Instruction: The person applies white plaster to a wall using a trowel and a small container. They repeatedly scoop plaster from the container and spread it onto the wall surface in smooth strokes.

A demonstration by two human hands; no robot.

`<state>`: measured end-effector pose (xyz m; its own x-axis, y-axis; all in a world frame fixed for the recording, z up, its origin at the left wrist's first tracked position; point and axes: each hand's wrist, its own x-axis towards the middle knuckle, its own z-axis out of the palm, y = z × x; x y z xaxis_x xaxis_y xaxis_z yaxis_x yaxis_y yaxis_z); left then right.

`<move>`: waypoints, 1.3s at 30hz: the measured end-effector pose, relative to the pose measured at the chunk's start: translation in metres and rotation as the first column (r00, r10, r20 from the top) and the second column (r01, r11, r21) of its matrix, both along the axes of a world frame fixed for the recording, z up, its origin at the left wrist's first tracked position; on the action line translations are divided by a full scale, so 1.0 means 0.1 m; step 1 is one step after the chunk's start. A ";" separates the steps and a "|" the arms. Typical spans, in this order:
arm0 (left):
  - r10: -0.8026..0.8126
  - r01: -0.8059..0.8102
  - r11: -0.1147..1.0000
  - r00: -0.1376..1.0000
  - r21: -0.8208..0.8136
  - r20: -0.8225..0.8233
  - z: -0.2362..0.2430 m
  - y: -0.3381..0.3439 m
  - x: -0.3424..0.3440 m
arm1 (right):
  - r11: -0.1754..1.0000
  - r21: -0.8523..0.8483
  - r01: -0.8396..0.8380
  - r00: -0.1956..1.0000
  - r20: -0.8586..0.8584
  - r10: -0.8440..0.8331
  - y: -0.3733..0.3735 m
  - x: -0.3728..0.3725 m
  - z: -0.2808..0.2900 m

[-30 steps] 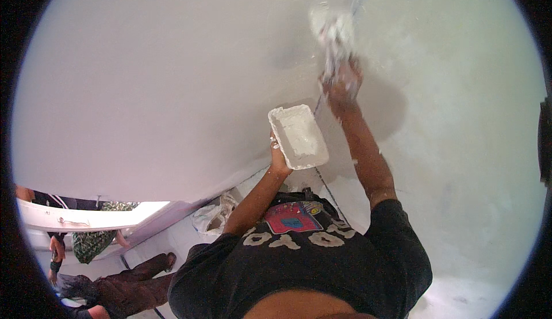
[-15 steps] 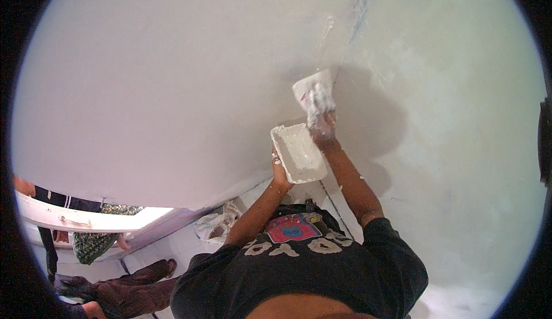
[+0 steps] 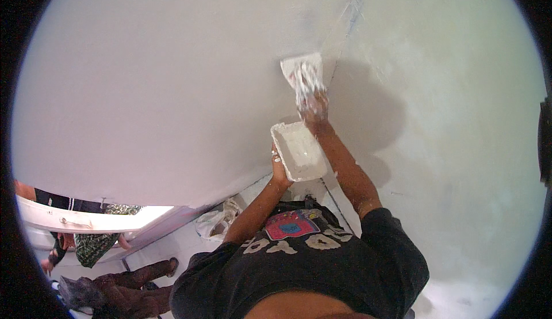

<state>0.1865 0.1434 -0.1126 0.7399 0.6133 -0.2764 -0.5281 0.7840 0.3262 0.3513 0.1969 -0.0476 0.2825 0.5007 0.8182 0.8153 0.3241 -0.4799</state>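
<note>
My right hand [image 3: 314, 109], spattered with white filler, grips a wide putty knife [image 3: 303, 75]. Its white-coated blade lies flat against the pale wall [image 3: 172, 77], just left of the corner seam [image 3: 348, 20]. Right below it, my left hand [image 3: 279, 168] holds up a white rectangular tray [image 3: 299, 151] of filler from underneath, with its open side turned to the wall. Both forearms reach up from my black printed shirt [image 3: 299, 261].
The adjoining wall [image 3: 460, 146] on the right is patchy white. At lower left there are a white ledge [image 3: 75, 222], another person in patterned clothes [image 3: 95, 247] and a dark-sleeved arm [image 3: 132, 287]. A crumpled plastic bag [image 3: 214, 222] lies on the floor.
My right hand has dragged the putty knife down the wall from high on the corner seam to just above the tray. The tray has dropped slightly.
</note>
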 end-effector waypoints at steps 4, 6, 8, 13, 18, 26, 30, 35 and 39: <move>0.029 -0.025 0.998 0.998 0.056 -0.062 0.01 -0.01 -0.02 | 0.972 -0.062 -0.226 0.804 -0.576 0.150 -0.25 -0.25 -0.11; 0.005 -0.001 0.999 0.998 0.048 -0.070 0.08 -0.03 0.00 | 0.958 -0.022 -0.285 0.737 -0.644 0.205 -0.24 -0.23 -0.17; -0.003 0.005 1.000 0.996 0.027 -0.086 0.16 -0.02 0.01 | 0.953 0.064 -0.297 0.852 -0.433 0.294 -0.03 -0.13 -0.14; 0.023 -0.029 0.996 0.996 -0.080 -0.081 0.21 -0.03 0.02 | 0.995 0.052 -0.085 0.995 0.051 0.082 0.50 -0.13 0.28; -0.077 0.076 0.997 0.996 -0.022 -0.039 0.05 -0.10 -0.06 | 0.987 0.151 0.053 0.992 0.108 -0.069 0.40 -0.18 0.39; -0.050 0.051 0.997 0.999 -0.058 0.011 0.08 -0.09 -0.04 | 0.997 -0.061 -0.042 0.998 0.038 0.045 0.00 -0.25 -0.14; -0.054 0.055 0.998 0.997 0.023 -0.046 -0.02 -0.07 -0.01 | 0.993 -0.108 0.047 0.989 0.144 -0.031 -0.42 -0.37 -0.53; -0.132 0.141 0.984 0.987 -0.107 0.089 0.39 -0.10 0.08 | 0.979 -0.053 0.196 0.943 0.284 -0.174 -0.57 -0.24 0.27; -0.182 0.185 0.983 0.977 -0.010 0.108 0.37 -0.07 0.12 | 0.936 0.243 0.253 0.902 0.290 -0.319 -0.26 -0.15 1.35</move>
<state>0.1980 0.1361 -0.0759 0.8652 0.4594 -0.2010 -0.4054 0.8767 0.2589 0.3363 0.1704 0.0876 0.0962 0.2589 0.9611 0.9851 0.1134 -0.1291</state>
